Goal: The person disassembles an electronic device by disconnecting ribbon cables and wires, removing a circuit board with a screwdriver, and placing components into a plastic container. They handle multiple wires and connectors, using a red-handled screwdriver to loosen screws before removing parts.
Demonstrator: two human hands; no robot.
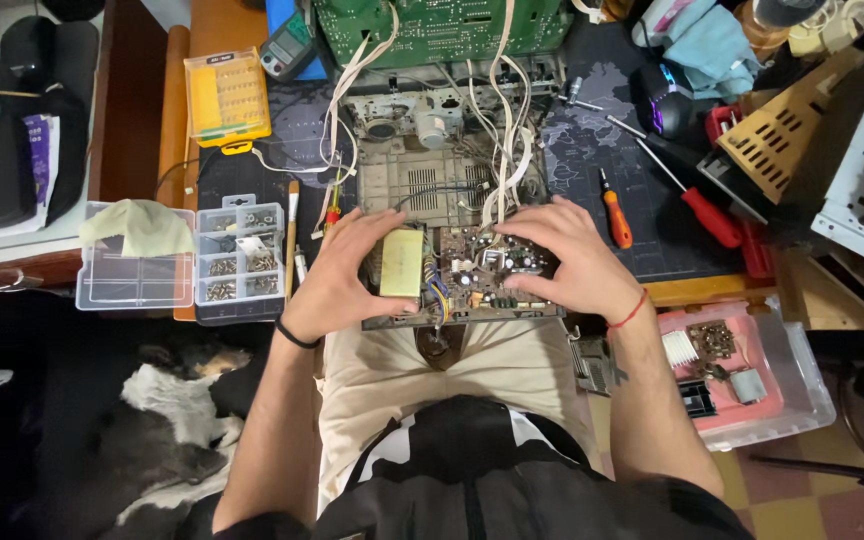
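Note:
A brown circuit board (467, 275) with a yellow-wrapped transformer (402, 262) sits at the near edge of an opened device chassis (422, 180) on the bench. My left hand (337, 275) grips the board's left side beside the transformer. My right hand (562, 260) grips its right side, fingers curled over the components. White ribbon cables (502, 120) run from the board up to a green circuit board (442, 28) at the back.
A clear compartment box (237, 262) of screws lies left, with a yellow bit case (226, 95) behind it. Orange (614, 215) and red (707, 212) screwdrivers lie right. A pink tray (722, 372) of parts sits lower right. A dog (177, 415) lies on the floor at left.

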